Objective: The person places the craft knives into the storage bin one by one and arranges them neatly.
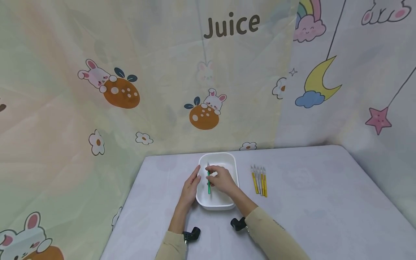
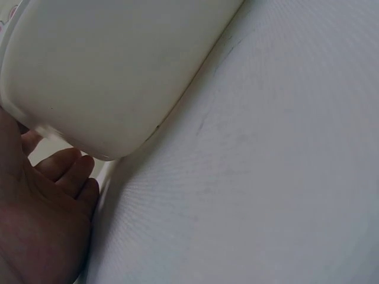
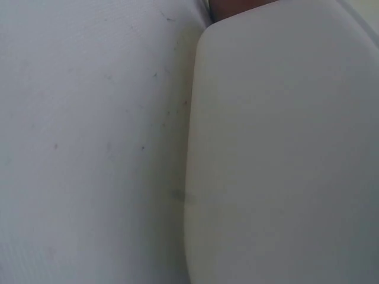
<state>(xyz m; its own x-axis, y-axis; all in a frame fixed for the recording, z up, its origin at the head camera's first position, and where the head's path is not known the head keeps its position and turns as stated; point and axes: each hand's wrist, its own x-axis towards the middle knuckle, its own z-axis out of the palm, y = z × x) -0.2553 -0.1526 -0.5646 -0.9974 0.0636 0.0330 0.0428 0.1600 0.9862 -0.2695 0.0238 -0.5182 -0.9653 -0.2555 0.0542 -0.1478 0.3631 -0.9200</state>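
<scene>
A white rectangular tub (image 1: 217, 208) stands on the table. My left hand (image 1: 189, 189) rests along the tub's left side, thumb at the rim and fingers nearly straight; in the left wrist view, that hand's fingers (image 2: 74, 171) lie by the outer wall near a lower corner. Over the tub, my right hand (image 1: 222, 179) pinches a slim green pen-like stick (image 1: 209, 186) between thumb and fingertips. Its pale pointed end faces away from me. The right wrist view shows the tub's outer wall (image 3: 278, 148), with the right hand and stick out of sight.
Right of the tub lies a row of several slim gold and silver pen-like sticks (image 1: 259, 182), pale pointed ends facing away. A white cloth covers the table (image 1: 312, 202). Printed curtains (image 1: 162, 108) hang behind its far edge. Both wrists wear small black cameras (image 1: 192, 234).
</scene>
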